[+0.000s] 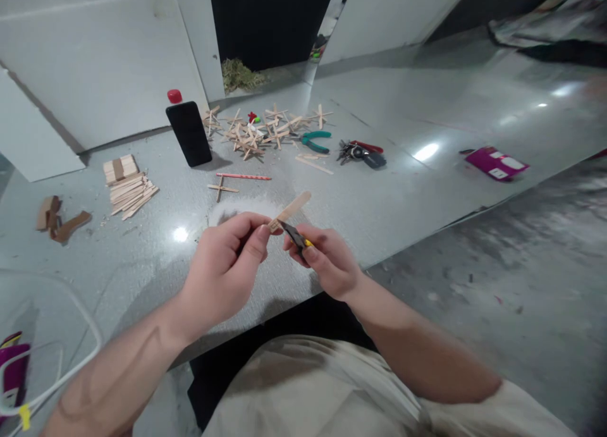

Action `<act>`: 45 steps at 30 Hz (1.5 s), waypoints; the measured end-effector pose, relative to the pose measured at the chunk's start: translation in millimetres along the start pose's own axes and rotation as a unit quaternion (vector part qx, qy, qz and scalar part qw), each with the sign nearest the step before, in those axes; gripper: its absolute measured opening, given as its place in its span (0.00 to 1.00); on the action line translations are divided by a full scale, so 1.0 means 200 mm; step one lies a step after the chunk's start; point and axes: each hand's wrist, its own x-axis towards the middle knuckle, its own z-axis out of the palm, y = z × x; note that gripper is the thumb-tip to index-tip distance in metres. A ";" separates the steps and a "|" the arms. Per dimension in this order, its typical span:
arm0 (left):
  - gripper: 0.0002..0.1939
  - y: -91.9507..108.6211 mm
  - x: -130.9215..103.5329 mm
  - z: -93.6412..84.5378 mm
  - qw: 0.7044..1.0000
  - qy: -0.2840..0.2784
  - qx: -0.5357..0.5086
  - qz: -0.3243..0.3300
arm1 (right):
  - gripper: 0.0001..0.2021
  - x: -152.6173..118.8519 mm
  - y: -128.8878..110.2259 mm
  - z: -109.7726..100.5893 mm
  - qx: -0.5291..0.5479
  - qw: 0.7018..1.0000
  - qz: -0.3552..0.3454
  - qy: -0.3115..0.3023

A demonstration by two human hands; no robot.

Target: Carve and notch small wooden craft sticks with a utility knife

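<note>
Between the thumb and fingers of my left hand is a flat wooden stick, tilted up to the right. My right hand is closed around a dark utility knife with a yellow part. The knife's blade tip touches or nearly touches the stick close to my left fingertips. Both hands are above the front part of the grey table. Just beyond them lie a small stick cross and a red striped pencil-like rod.
Stick crosses lie in a heap behind, near teal-handled pliers and keys. A black phone stands upright. Stacked sticks and brown strips are left; a purple packet is right.
</note>
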 end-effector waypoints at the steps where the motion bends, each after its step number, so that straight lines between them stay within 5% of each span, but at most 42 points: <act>1: 0.14 0.00 0.00 0.00 1.000 0.001 0.005 -0.001 | 0.24 0.00 -0.01 0.00 -0.007 1.000 -0.003 0.005; 11: 0.14 0.01 -0.01 0.02 0.999 0.006 -0.007 -0.034 | 0.22 0.01 -0.04 0.01 -0.109 0.992 -0.045 0.040; 20: 0.12 0.03 -0.01 0.04 0.995 0.035 0.095 0.000 | 0.19 0.01 -0.08 0.01 -0.184 0.979 -0.073 0.043; 29: 0.15 0.01 -0.04 0.06 0.990 0.016 -0.124 -0.067 | 0.22 0.01 -0.06 0.01 -0.182 0.977 -0.099 0.047; 45: 0.14 0.04 -0.07 0.05 0.997 0.070 -0.021 -0.031 | 0.20 -0.01 -0.06 -0.01 -0.186 0.974 -0.116 0.059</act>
